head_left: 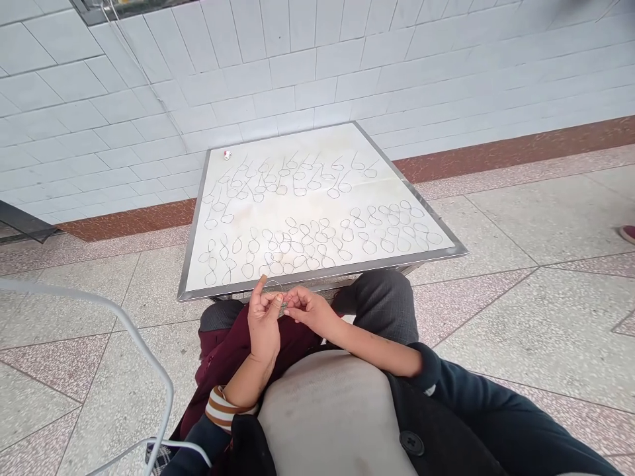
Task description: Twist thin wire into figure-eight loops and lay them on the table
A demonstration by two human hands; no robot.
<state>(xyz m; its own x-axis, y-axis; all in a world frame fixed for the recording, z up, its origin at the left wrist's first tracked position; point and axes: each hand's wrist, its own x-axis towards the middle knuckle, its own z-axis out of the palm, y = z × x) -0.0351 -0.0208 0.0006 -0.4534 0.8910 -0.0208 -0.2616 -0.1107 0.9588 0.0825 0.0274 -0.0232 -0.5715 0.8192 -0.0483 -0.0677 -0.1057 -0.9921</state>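
Observation:
Just off the table's near edge, my left hand (264,327) pinches a thin wire loop (274,283) between thumb and fingers. Its index finger points up and has a tan covering on the tip. My right hand (311,312) meets it from the right, with thumb and fingertips closed on the same wire where the two hands join. A small greenish bit (282,308) shows between the fingertips; its kind is unclear. On the white tabletop (278,211) lie many bent wires: double loops (370,246) along the near side, and single loops with straight tails (333,193) farther back.
A small red-and-white object (227,155) sits at the table's far left corner. The table has a grey metal rim (322,272) and stands against a tiled wall (297,66). A pale metal tube frame (149,357) is at my left. Part of a red shoe (628,233) shows at far right.

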